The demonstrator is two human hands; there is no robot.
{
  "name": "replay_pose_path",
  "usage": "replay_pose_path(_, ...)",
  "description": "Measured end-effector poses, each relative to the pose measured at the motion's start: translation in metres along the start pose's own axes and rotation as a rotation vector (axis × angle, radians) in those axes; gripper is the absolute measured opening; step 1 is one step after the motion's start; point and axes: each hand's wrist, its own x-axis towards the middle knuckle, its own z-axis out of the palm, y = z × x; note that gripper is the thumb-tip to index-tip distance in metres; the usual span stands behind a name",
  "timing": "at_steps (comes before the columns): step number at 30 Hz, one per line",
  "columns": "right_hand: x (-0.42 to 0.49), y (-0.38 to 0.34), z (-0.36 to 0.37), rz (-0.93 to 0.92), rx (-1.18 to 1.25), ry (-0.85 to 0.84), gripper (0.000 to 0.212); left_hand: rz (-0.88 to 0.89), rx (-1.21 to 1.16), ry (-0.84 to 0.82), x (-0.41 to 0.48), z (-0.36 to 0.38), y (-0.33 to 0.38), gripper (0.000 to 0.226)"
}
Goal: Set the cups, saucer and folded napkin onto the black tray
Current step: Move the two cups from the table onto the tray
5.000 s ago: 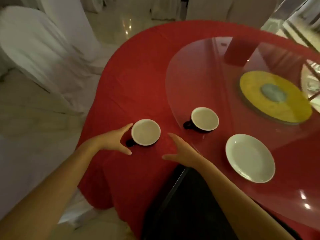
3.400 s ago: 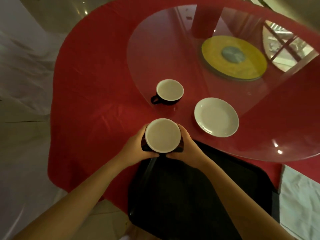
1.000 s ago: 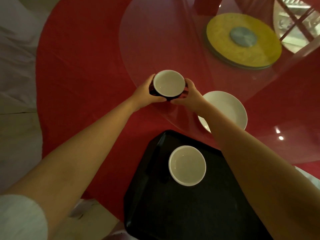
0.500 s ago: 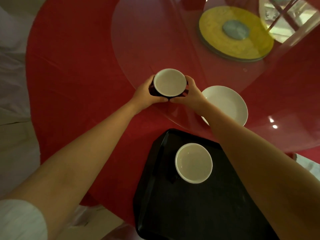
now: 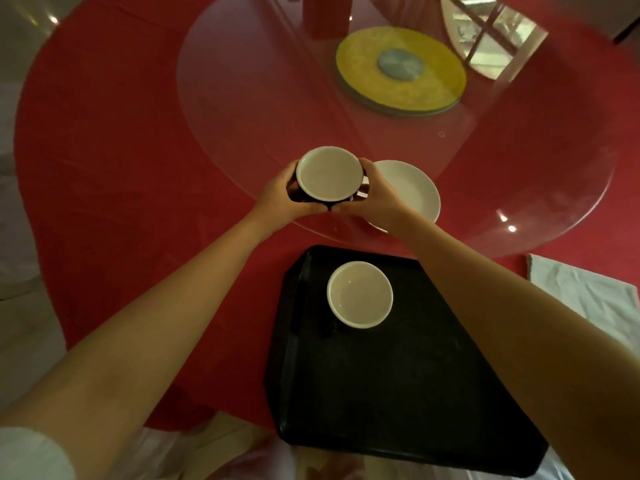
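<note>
A black cup with a white inside (image 5: 329, 173) is held between my left hand (image 5: 282, 197) and my right hand (image 5: 375, 195), lifted above the glass turntable's near edge. A second such cup (image 5: 360, 294) stands on the black tray (image 5: 398, 393) near its far left corner. The white saucer (image 5: 414, 188) lies on the glass just right of my right hand, partly hidden by it. A folded white napkin (image 5: 588, 296) lies on the red cloth to the right of the tray.
The round table wears a red cloth (image 5: 114, 161) with a glass turntable (image 5: 263, 81) on it. A yellow disc (image 5: 401, 71) sits at the glass centre. The tray overhangs the table's near edge. White chair covers are at the left.
Both hands have lifted the far cup off the glass and brought it slightly toward me. The first cup stays on the tray.
</note>
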Motion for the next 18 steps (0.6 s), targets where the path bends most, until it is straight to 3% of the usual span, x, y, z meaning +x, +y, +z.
replay_pose_path(8,-0.065,0.002,-0.017,-0.008,0.004,0.046,0.087,0.018,0.019,-0.01,-0.048,0.032,0.03,0.082)
replay_pose_path(18,-0.156,0.015,-0.024,-0.047,0.09,-0.063,0.088,-0.047,0.037,0.081,-0.141,0.083,0.051,0.085)
